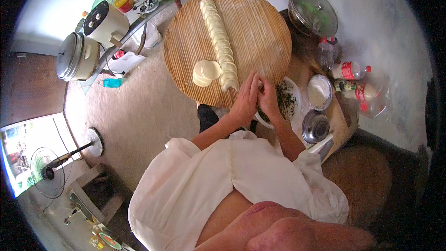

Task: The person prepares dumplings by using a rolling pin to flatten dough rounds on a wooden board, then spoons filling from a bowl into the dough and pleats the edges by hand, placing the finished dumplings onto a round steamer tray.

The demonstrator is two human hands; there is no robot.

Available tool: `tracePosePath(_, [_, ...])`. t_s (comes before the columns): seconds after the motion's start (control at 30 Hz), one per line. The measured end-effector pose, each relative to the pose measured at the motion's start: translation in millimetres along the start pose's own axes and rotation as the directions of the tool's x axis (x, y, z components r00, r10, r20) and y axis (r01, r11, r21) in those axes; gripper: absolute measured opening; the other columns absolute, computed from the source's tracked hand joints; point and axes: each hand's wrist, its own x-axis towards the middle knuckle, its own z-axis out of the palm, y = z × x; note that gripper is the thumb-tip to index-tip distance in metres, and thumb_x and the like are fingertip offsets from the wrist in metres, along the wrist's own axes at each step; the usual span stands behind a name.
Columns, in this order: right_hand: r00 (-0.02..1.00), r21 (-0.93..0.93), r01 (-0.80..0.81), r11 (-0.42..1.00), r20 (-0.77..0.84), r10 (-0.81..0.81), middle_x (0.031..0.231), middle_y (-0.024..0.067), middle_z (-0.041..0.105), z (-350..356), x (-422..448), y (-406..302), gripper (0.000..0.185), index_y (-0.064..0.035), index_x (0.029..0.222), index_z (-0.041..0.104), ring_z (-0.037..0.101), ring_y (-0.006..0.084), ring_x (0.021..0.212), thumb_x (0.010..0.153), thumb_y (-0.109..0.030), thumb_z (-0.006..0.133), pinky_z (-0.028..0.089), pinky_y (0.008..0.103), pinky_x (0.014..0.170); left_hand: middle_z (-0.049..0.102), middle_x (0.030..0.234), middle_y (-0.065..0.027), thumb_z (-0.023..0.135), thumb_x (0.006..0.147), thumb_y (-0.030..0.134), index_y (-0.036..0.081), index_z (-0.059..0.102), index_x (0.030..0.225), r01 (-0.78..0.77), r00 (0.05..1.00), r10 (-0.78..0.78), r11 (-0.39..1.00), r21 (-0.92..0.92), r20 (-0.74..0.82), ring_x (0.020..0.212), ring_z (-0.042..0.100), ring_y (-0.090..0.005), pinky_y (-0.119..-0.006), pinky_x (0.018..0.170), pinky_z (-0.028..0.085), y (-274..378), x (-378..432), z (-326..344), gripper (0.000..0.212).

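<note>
My left hand (246, 98) and my right hand (268, 101) meet over the near right edge of a round ribbed wooden board (258, 38). Their fingertips come together, with a small pale piece, probably dough, barely showing between them; the fingers hide most of it. A long row of overlapping folded dumplings (217, 31) runs across the board, its near end just left of my left hand. Beside that end lies a small pile of round dough wrappers (205, 72). Under and beside my right hand stands a white bowl (298, 99) of chopped green filling (286, 99).
At the right are a bowl of pale powder or paste (319, 91), a metal bowl (315, 126), plastic bottles (348, 70) and a lidded pan (313, 12). Pots (78, 55) and containers crowd a glass-topped table at the upper left. A fan (48, 172) stands lower left.
</note>
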Motion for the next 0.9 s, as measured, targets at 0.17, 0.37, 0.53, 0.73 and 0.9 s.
tracePosePath(0.17, [0.985,-0.08,0.15,0.985,0.095,-0.142,0.102,0.0113,0.068,-1,80,2,0.032,-0.0008,0.123,0.058,0.065,0.0193,0.089,0.092,-0.009,0.065,0.053,0.0327,0.076,0.023,0.153,-0.0319,0.053,0.082,-0.011,-0.009,0.023,0.147,0.107,0.988,-0.117,0.989,-0.105,-0.1,0.139,0.031,-0.0494,-0.049,0.113,0.034,10,18,-26,0.072])
tracePosePath(0.37, [0.934,-0.231,0.354,0.906,0.044,-0.353,0.103,0.0189,0.069,34,252,0,0.03,-0.0046,0.112,0.064,0.067,0.0358,0.096,0.083,-0.01,0.068,0.053,0.0436,0.082,0.039,0.146,-0.0253,0.055,0.087,-0.006,-0.001,0.045,0.137,0.21,0.954,-0.217,0.976,-0.055,-0.207,0.133,0.044,-0.0435,-0.044,0.107,0.042,-12,-6,-84,0.052])
tracePosePath(0.53, [0.871,-0.396,0.44,0.806,-0.029,-0.49,0.104,0.018,0.069,62,358,4,0.027,-0.0071,0.108,0.067,0.065,0.0373,0.098,0.082,-0.014,0.066,0.052,0.0463,0.083,0.049,0.138,-0.0217,0.059,0.089,-0.002,-0.001,0.054,0.128,0.269,0.913,-0.269,0.962,-0.041,-0.306,0.123,0.054,-0.0374,-0.042,0.098,0.05,-30,-34,-111,0.039])
tracePosePath(0.73, [0.91,-0.362,0.406,0.839,0.072,-0.409,0.1,0.0156,0.068,94,412,-13,0.025,-0.0083,0.102,0.067,0.064,0.0365,0.095,0.077,-0.013,0.067,0.051,0.0445,0.082,0.055,0.132,-0.0189,0.055,0.094,-0.002,-0.001,0.061,0.118,0.405,0.825,-0.402,0.911,-0.081,-0.397,0.107,0.064,-0.0291,-0.036,0.085,0.056,-39,-46,-120,0.025])
tracePosePath(0.9, [0.899,-0.397,0.423,0.814,0.074,-0.431,0.099,0.0152,0.069,105,429,0,0.029,-0.0092,0.103,0.07,0.063,0.0365,0.096,0.075,-0.011,0.067,0.05,0.0439,0.086,0.057,0.129,-0.0189,0.054,0.094,-0.001,-0.002,0.06,0.119,0.411,0.817,-0.405,0.908,-0.077,-0.41,0.104,0.065,-0.0284,-0.035,0.084,0.056,-46,-39,-117,0.025])
